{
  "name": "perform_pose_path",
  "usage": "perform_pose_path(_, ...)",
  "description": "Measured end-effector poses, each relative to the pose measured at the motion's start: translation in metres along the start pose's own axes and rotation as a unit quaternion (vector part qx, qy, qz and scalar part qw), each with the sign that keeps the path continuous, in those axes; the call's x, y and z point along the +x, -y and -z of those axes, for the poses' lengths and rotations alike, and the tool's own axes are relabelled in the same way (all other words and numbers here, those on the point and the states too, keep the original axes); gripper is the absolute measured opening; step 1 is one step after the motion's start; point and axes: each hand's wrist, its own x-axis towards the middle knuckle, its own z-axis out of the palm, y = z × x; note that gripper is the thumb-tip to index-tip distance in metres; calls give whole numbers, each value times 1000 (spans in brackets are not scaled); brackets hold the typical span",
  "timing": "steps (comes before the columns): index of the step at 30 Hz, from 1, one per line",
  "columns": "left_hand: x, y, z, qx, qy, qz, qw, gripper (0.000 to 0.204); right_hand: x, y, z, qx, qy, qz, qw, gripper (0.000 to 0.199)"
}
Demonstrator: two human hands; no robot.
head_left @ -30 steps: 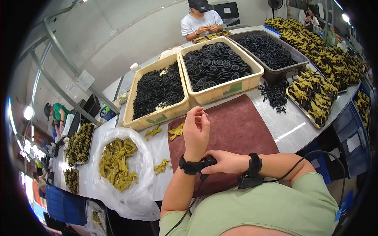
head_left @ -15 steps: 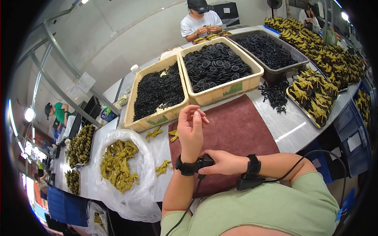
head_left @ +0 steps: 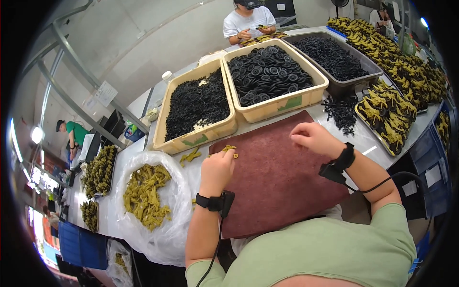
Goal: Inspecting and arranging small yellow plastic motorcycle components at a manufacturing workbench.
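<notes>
Left hand pinches a small olive-green piece at the maroon mat's left edge; right hand hovers loosely curled, empty. The piece looks light, flexible, easily pinched.

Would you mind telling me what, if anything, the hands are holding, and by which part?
The left hand grips a small olive-green part at its near end. The right hand seems empty.

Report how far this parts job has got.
Done: a plastic bag beside the mat holds a heap of olive pieces. In hand: the left hand rests on an olive piece at the edge of the maroon mat; the right hand hovers over the mat. Left: two cream bins full of black parts.
</notes>
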Motion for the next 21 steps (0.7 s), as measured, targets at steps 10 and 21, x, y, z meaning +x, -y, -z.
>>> perform_pose_path(10,0,1,-27,-170,42,122,977,12,9,-28,1,352,20,-155,923,17)
perform_pose_path(21,-9,15,-80,-154,27,40,987,12,16,-78,-19,-286,-117,135,941,12)
